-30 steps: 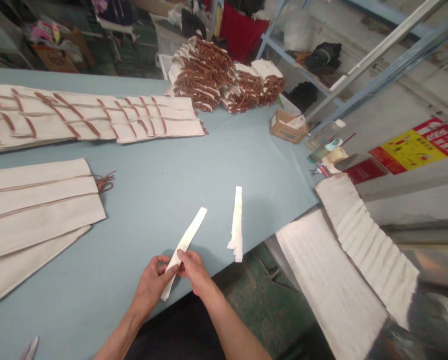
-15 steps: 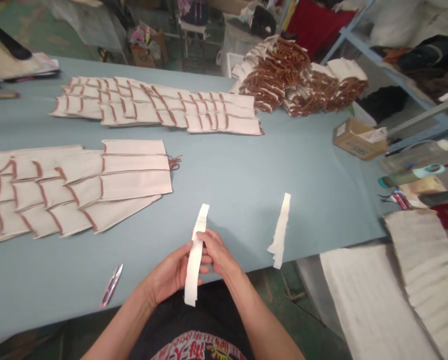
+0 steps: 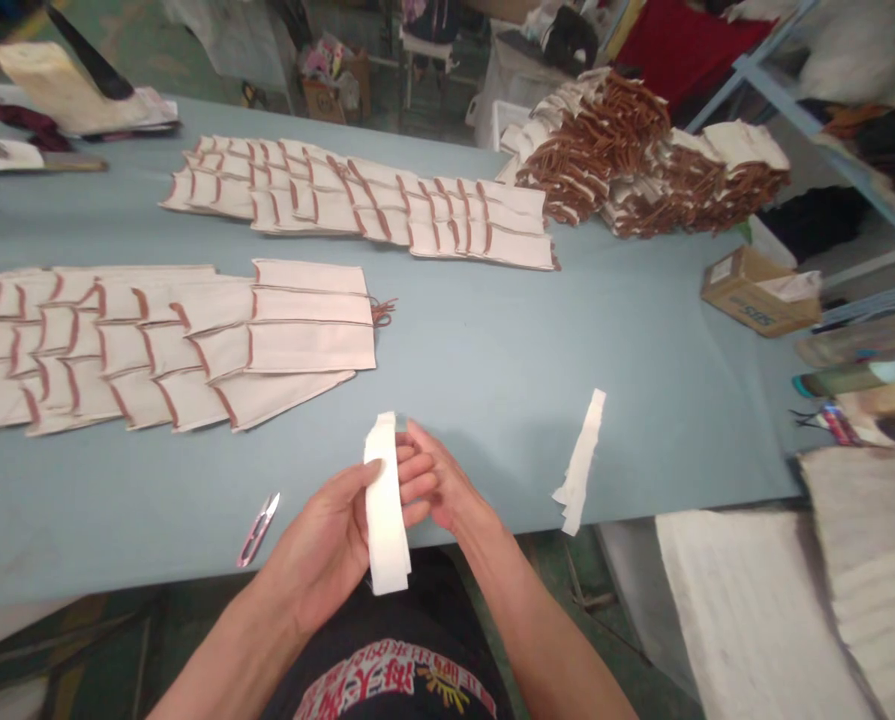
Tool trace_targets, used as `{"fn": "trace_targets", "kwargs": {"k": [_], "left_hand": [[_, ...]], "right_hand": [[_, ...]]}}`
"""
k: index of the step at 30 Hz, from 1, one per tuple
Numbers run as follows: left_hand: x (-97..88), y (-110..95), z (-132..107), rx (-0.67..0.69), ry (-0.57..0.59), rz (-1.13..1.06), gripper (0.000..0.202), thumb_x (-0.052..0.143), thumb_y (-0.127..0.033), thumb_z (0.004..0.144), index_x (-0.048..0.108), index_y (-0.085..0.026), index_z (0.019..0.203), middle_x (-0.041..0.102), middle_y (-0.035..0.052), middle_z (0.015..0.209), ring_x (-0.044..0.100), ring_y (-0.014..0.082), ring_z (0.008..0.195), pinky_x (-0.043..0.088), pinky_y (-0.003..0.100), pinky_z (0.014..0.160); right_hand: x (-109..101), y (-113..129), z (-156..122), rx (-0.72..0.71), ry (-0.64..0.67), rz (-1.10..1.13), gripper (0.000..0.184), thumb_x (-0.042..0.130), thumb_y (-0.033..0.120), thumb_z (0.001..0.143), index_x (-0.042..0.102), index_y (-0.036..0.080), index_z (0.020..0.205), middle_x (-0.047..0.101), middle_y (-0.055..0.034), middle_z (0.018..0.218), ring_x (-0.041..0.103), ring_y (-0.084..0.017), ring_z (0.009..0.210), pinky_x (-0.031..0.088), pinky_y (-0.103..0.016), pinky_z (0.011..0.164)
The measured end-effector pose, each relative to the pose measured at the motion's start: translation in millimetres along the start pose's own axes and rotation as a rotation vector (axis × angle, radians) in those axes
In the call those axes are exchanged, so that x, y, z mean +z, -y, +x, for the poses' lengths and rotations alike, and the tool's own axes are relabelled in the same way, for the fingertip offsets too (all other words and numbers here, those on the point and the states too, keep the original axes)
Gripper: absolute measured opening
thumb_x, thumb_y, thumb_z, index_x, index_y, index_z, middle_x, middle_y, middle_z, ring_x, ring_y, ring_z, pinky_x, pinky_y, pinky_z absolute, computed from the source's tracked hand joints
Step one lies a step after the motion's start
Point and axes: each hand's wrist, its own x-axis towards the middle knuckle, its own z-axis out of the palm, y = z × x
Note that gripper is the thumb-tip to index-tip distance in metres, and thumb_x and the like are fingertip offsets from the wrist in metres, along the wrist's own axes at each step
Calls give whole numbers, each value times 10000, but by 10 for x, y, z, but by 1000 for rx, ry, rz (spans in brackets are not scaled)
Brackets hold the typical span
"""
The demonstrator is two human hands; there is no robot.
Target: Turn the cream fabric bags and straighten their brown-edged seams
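Observation:
My left hand [image 3: 334, 525] is closed on a thin bundle of white fabric strips [image 3: 387, 510], its thumb pressed flat on the top strip. The bundle stands lengthwise above the table's front edge, and its lower end shows more than one layer. My right hand [image 3: 439, 480] is open beside it, fingers stretched toward the strips' right edge and thumb raised apart. Whether those fingertips touch the strips I cannot tell. Farther right, another bundle of white strips [image 3: 583, 460] lies across the table edge. Pink-handled thread snips [image 3: 259, 528] rest left of my left arm.
Overlapping cream fabric pieces with brown edging [image 3: 304, 315] lie at left, and a second row [image 3: 387, 205] lies behind. Brown-and-cream bundles [image 3: 604, 150] are heaped at the back right. A small cardboard box [image 3: 751, 290] sits near the blue table's [image 3: 484, 350] right side.
My right thumb has come off the strips and the right fingers have opened beside them. My left thumb now presses on the strips' face. The view has shifted left.

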Motion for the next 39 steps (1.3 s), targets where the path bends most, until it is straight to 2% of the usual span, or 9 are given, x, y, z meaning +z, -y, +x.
{"fn": "trace_targets", "kwargs": {"k": [3, 7, 11, 15, 19, 22, 28, 32, 39], "left_hand": [[93, -83, -92, 55, -98, -40, 407, 538, -152, 1066, 702, -73, 1430, 838, 203, 1328, 831, 321, 1208, 731, 401, 984], [162, -135, -136, 96, -191, -75, 389, 558, -155, 1059, 697, -86, 1416, 826, 202, 1356, 830, 332, 1209, 742, 422, 964], [212, -86, -146, 117, -200, -60, 367, 533, -160, 1073, 729, -95, 1377, 823, 192, 1367, 837, 322, 1183, 737, 413, 952], [255, 5, -166, 121, -192, -67, 362, 494, -172, 1092, 764, -122, 1326, 832, 168, 1353, 836, 307, 1176, 743, 380, 872], [192, 110, -165, 173, -80, -48, 315, 552, -223, 1083, 813, -136, 1238, 817, 162, 1381, 767, 329, 1303, 712, 421, 967], [98, 216, -124, 200, 12, -29, 287, 639, -283, 1041, 845, -149, 1190, 791, 133, 1435, 691, 346, 1398, 665, 417, 1041], [-28, 433, -20, 198, 49, -61, 332, 845, -329, 887, 863, -137, 1156, 844, 126, 1274, 708, 358, 1322, 607, 389, 1060], [-77, 528, 50, 201, 49, -137, 279, 818, -296, 905, 863, -146, 1135, 860, 112, 1172, 739, 339, 1254, 581, 400, 1087], [-57, 671, 215, 138, 36, -266, 256, 603, -215, 1042, 816, -145, 1166, 849, 121, 1173, 792, 271, 1079, 610, 380, 1005]], "right_hand": [[-88, -70, -172, -188, -62, -130, 538, 558, 681, 996, 763, 184, 980, 785, -77, 902, 733, -208, 812, 593, -300, 690], [-317, -178, -502, -429, -265, -307, 361, 753, 503, 909, 751, 210, 1120, 801, -82, 1062, 708, -227, 948, 588, -369, 908], [-466, -245, -825, -592, -281, -444, 261, 747, 360, 914, 761, 227, 1139, 819, -79, 1081, 731, -223, 924, 588, -373, 881], [-465, -219, -1013, -791, -275, -636, 235, 681, 297, 967, 738, 235, 1187, 816, -78, 1112, 749, -218, 933, 602, -351, 820], [-415, -129, -1050, -719, -235, -574, 224, 648, 375, 1005, 744, 225, 1142, 816, -81, 1090, 754, -223, 969, 608, -338, 828], [-348, -85, -1004, -660, -229, -566, 232, 703, 398, 953, 759, 223, 1095, 809, -74, 1091, 738, -235, 1001, 586, -359, 895], [-244, -137, -828, -519, -67, -489, 317, 659, 483, 981, 766, 200, 1075, 814, -73, 1069, 717, -243, 992, 564, -370, 923], [-269, -195, -759, -514, -59, -597, 392, 605, 539, 1005, 758, 193, 1107, 812, -85, 1109, 719, -258, 1048, 559, -372, 948], [-243, -37, -680, -449, -57, -930, 315, 451, 389, 1072, 671, 206, 940, 763, -38, 833, 702, -190, 743, 527, -265, 650]]}}
